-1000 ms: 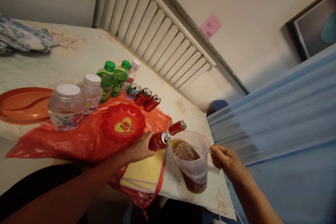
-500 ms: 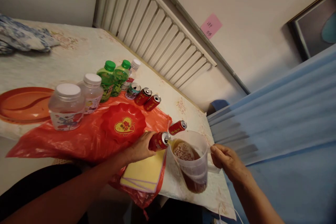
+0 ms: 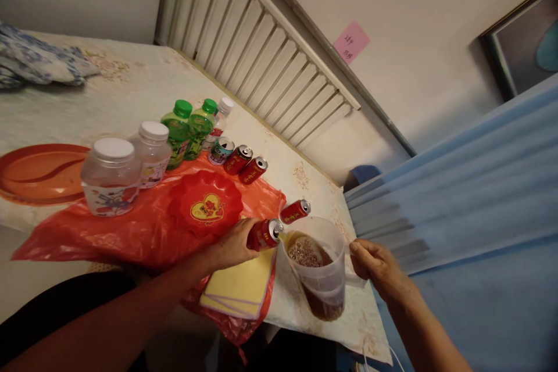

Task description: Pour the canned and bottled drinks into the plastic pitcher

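Observation:
My left hand (image 3: 235, 246) is wrapped round a red drink can (image 3: 262, 235), tipped at the spout of a clear plastic pitcher (image 3: 325, 279). Brown liquid with bubbles on top stands in the pitcher, and a thin yellowish stream shows by the can's mouth. On the right, my right hand (image 3: 377, 265) is closed round the pitcher's handle, which the fingers mostly hide. Just behind the pitcher is another red can (image 3: 296, 211). Yellow cloths (image 3: 239, 286) with pale edging lie below my left hand.
A red scalloped dish (image 3: 181, 200) sits on a red plastic bag (image 3: 131, 241). Further left are lidded clear jars (image 3: 111, 177), green-capped bottles (image 3: 176, 133), more cans (image 3: 253, 171) and an orange tray (image 3: 43, 174). A radiator (image 3: 270, 40) and a blue curtain (image 3: 457, 186) border the table.

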`<state>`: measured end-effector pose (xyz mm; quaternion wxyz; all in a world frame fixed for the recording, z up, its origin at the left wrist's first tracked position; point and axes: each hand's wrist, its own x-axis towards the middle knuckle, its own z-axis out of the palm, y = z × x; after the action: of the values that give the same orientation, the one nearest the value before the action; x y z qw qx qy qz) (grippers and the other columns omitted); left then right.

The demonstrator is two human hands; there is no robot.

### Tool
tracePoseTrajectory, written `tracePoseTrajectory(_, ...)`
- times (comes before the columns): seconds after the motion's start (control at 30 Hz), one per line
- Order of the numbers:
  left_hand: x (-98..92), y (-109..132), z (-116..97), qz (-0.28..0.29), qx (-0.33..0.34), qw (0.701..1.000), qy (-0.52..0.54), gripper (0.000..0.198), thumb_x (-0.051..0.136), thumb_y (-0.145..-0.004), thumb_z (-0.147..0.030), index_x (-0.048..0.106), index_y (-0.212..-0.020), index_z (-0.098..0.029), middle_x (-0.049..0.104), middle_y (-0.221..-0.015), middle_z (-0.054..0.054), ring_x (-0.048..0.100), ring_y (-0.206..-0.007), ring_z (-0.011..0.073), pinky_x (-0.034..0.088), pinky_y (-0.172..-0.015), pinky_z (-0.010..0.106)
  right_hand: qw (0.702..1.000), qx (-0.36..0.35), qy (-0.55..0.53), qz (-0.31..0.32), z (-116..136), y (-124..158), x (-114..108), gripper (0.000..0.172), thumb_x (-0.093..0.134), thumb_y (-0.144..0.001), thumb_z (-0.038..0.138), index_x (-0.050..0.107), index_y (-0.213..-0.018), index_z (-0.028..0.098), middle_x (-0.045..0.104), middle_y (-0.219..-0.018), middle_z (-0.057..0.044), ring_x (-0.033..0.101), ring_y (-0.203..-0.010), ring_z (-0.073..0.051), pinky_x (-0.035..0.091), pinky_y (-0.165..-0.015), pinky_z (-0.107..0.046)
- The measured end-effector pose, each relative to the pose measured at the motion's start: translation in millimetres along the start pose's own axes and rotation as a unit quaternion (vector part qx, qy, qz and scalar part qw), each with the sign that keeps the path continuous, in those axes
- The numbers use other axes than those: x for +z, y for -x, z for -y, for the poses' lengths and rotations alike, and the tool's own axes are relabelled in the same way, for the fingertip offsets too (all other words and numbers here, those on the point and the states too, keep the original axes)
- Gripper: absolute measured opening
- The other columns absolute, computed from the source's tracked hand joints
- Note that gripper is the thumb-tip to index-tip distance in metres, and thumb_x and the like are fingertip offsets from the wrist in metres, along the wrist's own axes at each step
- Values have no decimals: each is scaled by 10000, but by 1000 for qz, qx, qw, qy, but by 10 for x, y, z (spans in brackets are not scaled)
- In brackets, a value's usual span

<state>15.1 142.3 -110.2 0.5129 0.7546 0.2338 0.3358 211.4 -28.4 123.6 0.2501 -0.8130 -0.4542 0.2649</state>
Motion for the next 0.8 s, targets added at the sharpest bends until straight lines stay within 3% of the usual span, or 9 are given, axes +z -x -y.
tracePoseTrajectory(0.8, 25, -2, 24, 0, 13, 1000, -11, 582, 675, -622, -144, 530, -1180, -229, 593, -1251, 72, 554, -1163, 274, 441, -1008, 412, 1000, 13, -2, -2, 40, -5, 24, 499, 552, -740, 640, 384, -516, 227, 298, -453, 64, 230, -452, -87, 187, -462, -256)
